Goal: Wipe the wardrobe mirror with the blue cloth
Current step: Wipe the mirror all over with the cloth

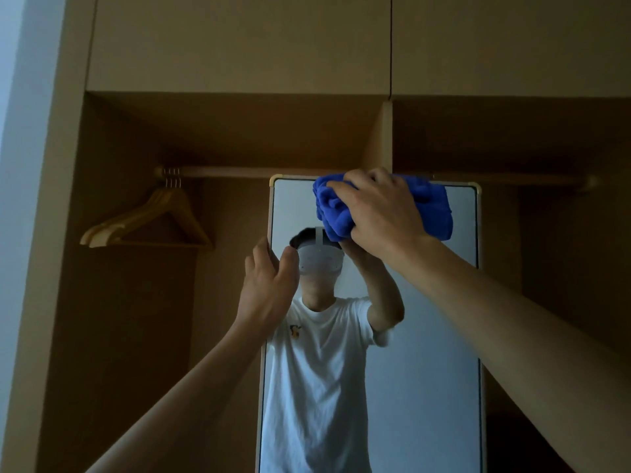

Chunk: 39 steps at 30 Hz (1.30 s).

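2 bare forearms are reaching up into view. L hand point(269, 278) is gripping the left edge of the frame about a third of the way down, w/ fingers going round the edge and thumb lying over the glass side. R hand point(379, 213) is curling its fingers over 1 blue cloth point(435, 208) and pressing it flat to the glass at the top centre-right. The cloth is bunched, w/ its long axis running left-right under the top edge.

1 mirror point(426, 336) is standing upright in the wardrobe point(239, 46), long axis vertical, glass facing the person. It is showing a reflection point(317, 370) in a white T-shirt and headset.

Behind it, 1 wooden rail point(239, 171) is running across. Wooden hangers point(146, 220) are hanging bunched at its left end: at least 3, exact no. unclear. Above, 2 closed cupboard doors point(512, 46) are sitting side by side.
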### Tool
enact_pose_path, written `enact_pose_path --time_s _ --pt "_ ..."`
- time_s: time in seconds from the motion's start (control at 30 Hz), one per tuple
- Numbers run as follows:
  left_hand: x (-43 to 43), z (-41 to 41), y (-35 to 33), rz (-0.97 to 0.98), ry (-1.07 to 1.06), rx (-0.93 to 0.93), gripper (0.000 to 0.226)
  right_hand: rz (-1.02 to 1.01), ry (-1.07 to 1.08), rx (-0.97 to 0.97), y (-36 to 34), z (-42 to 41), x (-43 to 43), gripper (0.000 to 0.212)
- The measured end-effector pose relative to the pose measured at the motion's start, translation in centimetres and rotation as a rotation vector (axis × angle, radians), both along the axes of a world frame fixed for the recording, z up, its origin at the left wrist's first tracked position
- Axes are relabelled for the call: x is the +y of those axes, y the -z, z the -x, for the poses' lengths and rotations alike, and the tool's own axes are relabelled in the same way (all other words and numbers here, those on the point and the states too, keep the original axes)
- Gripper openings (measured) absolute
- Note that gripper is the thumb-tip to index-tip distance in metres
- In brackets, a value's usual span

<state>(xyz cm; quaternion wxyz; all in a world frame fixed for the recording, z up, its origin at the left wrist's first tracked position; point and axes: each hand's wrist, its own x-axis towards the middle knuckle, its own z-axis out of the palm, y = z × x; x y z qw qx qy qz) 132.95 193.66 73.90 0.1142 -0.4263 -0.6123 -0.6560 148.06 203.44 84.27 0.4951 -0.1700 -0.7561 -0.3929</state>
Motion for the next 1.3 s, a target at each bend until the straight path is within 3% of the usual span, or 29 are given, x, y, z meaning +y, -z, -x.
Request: enact_pose_path --time_s 0.2,0.77,0.9,1.3 --pt "-0.4 0.0 0.3 0.028 -0.002 0.03 0.061 0.056 0.0 -0.011 1.2 0.0 0.4 0.069" --pt "-0.5 0.0 5.1 0.029 0.013 0.001 0.065 0.066 -0.043 -0.028 7.0 0.0 0.4 0.058" --pt "-0.7 -0.4 6.8 0.042 0.0 -0.01 0.065 0.076 -0.036 -0.029 9.5 0.2 0.5 0.068" --pt "-1.4 -0.8 12.1 0.098 0.0 0.002 0.075 0.131 -0.046 -0.045 16.0 0.2 -0.4 0.056"
